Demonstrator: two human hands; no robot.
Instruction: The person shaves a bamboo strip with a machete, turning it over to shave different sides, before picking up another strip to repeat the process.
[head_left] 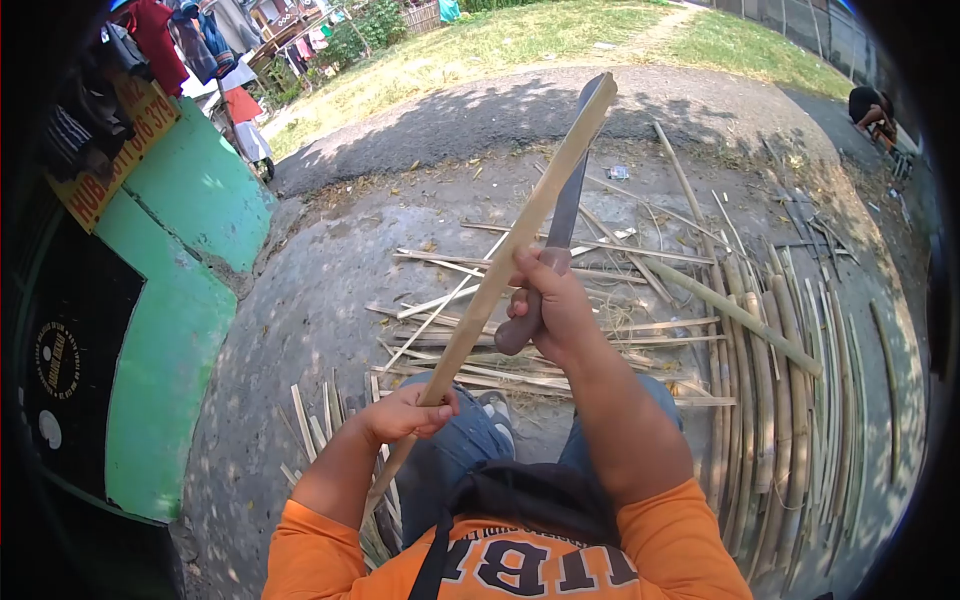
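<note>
My right hand (552,300) is wrapped round the brown handle of a machete (570,205), its dark blade pointing up and away from me. A long flat bamboo strip (490,285) slants from my lap up past the blade, its far end overlapping the blade's tip in this view. My left hand (408,412) grips the strip near its lower end, above my left knee. The thumb of my right hand lies against the strip's middle while the fingers stay on the handle.
Split bamboo strips (640,328) lie across the concrete before my feet. Bamboo poles (785,390) are stacked at the right, more strips (312,420) at the left. A green wall (165,380) borders the left side. Another person (872,108) crouches at far right.
</note>
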